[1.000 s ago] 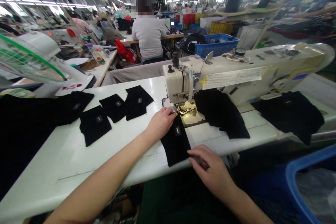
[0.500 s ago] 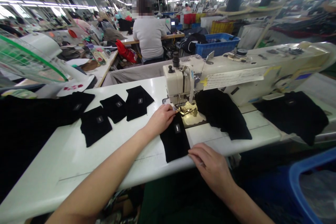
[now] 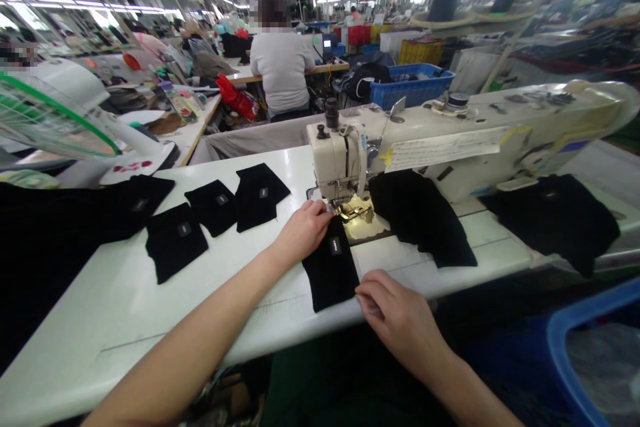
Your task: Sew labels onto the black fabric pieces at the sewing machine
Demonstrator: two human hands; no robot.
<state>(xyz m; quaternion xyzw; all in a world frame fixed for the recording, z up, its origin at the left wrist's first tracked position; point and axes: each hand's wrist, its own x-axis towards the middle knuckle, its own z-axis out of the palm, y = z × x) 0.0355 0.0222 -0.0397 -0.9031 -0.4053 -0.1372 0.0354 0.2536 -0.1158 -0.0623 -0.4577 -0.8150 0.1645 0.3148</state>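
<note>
The white sewing table point(image 3: 150, 293) runs across in front of me with the cream sewing machine point(image 3: 450, 140) on its right half, and neither has shifted over the last second. Three finished black fabric pieces with labels point(image 3: 215, 210) lie spread to the left, where they lay before. The black fabric piece point(image 3: 331, 270) I am working sits lengthwise under the machine head, and it has crept forward: its near edge lay further toward me a second ago, so I judge the seam is feeding through steadily. My left hand point(image 3: 304, 230) stays flat, fingers loosely curled, pressing the far end just beside the presser foot point(image 3: 350, 209). My right hand point(image 3: 397, 320) has followed the near right corner inward, fingers curled down on the cloth edge, guiding rather than gripping.
</note>
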